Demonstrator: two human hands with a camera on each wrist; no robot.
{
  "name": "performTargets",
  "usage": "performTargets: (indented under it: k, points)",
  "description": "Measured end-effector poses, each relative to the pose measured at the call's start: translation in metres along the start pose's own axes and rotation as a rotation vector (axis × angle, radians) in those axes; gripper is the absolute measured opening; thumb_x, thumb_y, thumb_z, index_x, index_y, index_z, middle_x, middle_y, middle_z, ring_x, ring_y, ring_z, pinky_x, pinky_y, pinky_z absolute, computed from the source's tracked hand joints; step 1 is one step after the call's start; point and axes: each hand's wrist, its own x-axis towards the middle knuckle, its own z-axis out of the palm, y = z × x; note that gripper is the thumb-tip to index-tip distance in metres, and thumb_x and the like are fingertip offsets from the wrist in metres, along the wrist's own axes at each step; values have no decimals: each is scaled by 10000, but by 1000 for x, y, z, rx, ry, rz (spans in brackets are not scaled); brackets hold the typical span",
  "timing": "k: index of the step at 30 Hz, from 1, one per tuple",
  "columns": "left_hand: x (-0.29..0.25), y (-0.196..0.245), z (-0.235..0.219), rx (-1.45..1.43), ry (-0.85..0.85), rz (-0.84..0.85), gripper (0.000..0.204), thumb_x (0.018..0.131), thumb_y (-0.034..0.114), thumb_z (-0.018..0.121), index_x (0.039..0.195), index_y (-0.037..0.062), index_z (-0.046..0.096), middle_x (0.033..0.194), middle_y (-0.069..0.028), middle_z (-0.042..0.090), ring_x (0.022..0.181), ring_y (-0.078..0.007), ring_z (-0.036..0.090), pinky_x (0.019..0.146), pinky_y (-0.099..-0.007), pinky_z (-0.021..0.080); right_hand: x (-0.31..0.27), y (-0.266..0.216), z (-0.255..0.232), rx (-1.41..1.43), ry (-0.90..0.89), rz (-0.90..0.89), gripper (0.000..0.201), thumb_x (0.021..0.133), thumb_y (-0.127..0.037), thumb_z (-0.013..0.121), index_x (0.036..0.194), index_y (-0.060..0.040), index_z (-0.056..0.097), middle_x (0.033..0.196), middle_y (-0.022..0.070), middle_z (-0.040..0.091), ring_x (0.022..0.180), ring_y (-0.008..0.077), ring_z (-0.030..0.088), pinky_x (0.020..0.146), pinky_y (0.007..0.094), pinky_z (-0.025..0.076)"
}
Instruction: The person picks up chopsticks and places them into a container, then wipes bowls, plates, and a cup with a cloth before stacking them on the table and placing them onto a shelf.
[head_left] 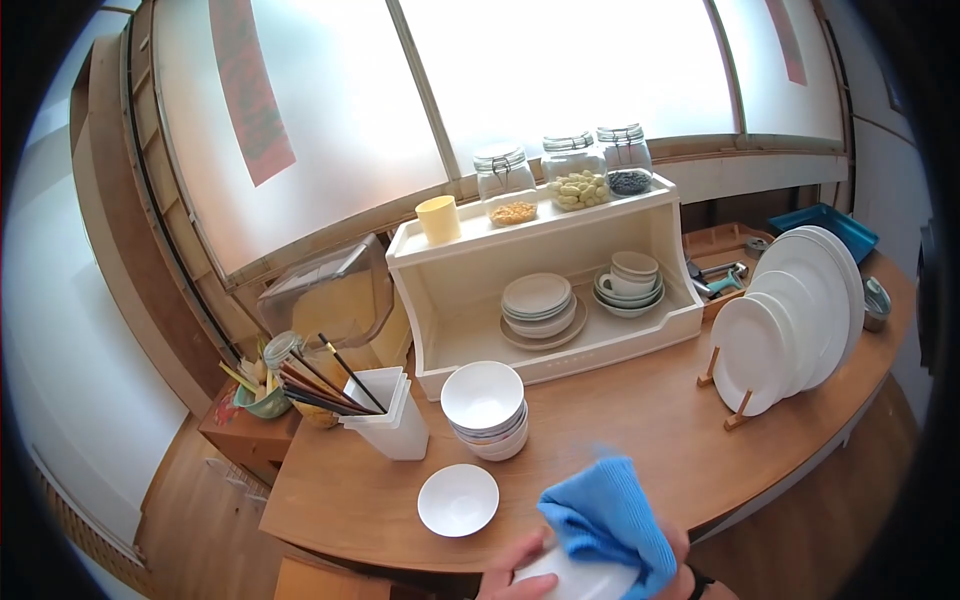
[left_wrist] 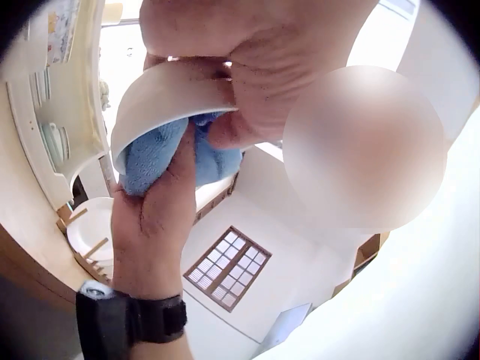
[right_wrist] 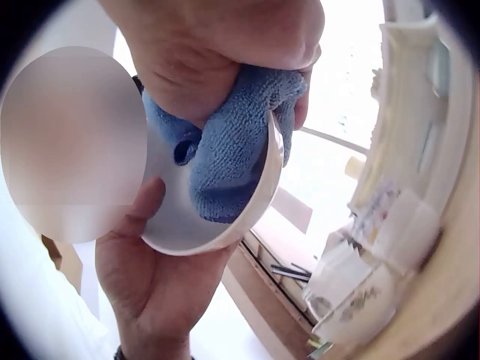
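Observation:
A white bowl [head_left: 578, 580] is held at the bottom of the head view, near the front edge of the table. My left hand [head_left: 515, 572] grips it by the rim, with the thumb on the inside in the right wrist view. A blue cloth [head_left: 608, 515] is bunched in my right hand [right_wrist: 217, 56]. That hand pinches the bowl's wall through the cloth, which covers the rim and part of the inside. Another white bowl [head_left: 458, 500] sits upright on the table, in front of a stack of bowls [head_left: 483, 395].
A white holder with chopsticks [head_left: 395, 425] stands left of the stack. Behind is a cream shelf [head_left: 450, 285] with dishes inside and glass jars [head_left: 575, 172] on top. White plates [head_left: 750, 355] stand in a wooden rack at the right of the table [head_left: 340, 500].

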Motion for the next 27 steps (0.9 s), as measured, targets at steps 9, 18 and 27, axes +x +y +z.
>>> performTargets:
  k: [9, 18, 27]
  points:
    - [-10, -19, 7, -31, 160, 284, 426, 892, 227, 598, 1278, 105, 465, 1321, -314, 413, 1145, -441, 489, 931, -544, 402, -19, -18, 23, 436, -56, 589, 224, 877, -111, 620, 1082, -23, 601, 1001, 101, 651, 901, 255, 647, 785, 326, 529]
    - [-17, -10, -1, 110, 46, 177, 626, 813, 134, 700, 1339, 41, 374, 1306, -353, 418, 1148, -474, 501, 975, -560, 391, -109, 64, 21, -88, -163, 226, 749, 749, -356, 754, 1341, -57, 406, 1238, 134, 544, 1210, 275, 463, 1065, 365, 319]
    - [-20, -26, 17, 23, 245, 232, 514, 835, 197, 683, 1260, 24, 452, 1260, -293, 480, 1077, -442, 542, 941, -539, 421, -109, 62, 32, 125, -375, 283, 717, 760, -351, 744, 1326, -54, 419, 1232, 138, 550, 1193, 271, 476, 1045, 365, 338]
